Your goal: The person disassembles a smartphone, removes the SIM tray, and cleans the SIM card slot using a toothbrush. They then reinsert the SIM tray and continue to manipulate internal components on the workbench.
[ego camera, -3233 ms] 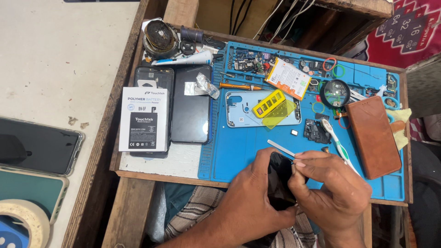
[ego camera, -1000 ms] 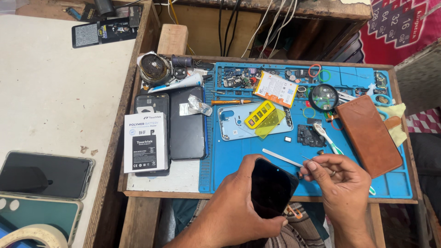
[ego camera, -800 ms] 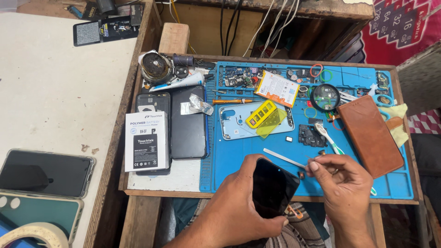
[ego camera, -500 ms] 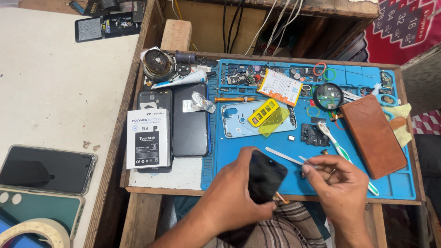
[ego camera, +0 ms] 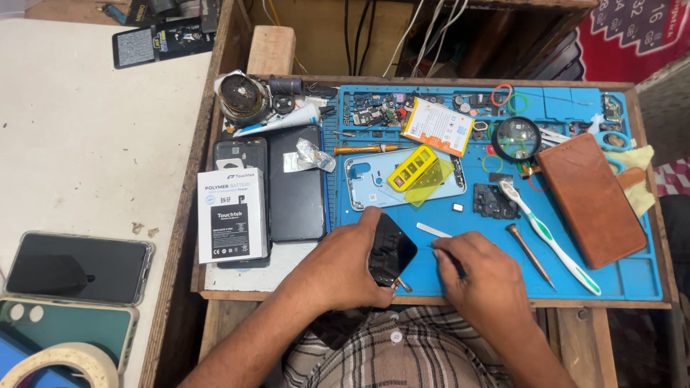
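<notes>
Left hand: your left hand (ego camera: 338,269) is wrapped around a black glossy phone screen panel (ego camera: 390,249), fingers curled over its left edge, thumb underneath. Panel is tilted up off the mat, near the front edge of the bench.
Right hand: your right hand (ego camera: 483,276) is closed in a pinch on a thin dark tool; only a short bit of it shows above the fingers, so I can't tell what kind it is. Its tip points toward the panel's right edge.
White spudger: a flat white plastic pry stick (ego camera: 433,230) lies on the blue silicone work mat (ego camera: 632,276), just beyond your right knuckles, untouched.
Nearby: pale blue phone back frame (ego camera: 374,183) with a yellow translucent parts tray (ego camera: 419,171) on top, just behind the panel. Small black circuit board (ego camera: 494,202), white-and-green toothbrush (ego camera: 550,236) and wooden-handled screwdriver (ego camera: 530,246) sit to your right. Brown leather wallet case (ego camera: 589,197) is further right.
Risk 1: the panel is held by one edge only; pressure from the tool could flex or crack the glass.
Risk 2: a small connector tab seems to hang from the panel's lower corner; it could snag on the mat edge.
Risk 3: the panel hangs over the bench front, so a slip likely drops it into your lap.
</notes>
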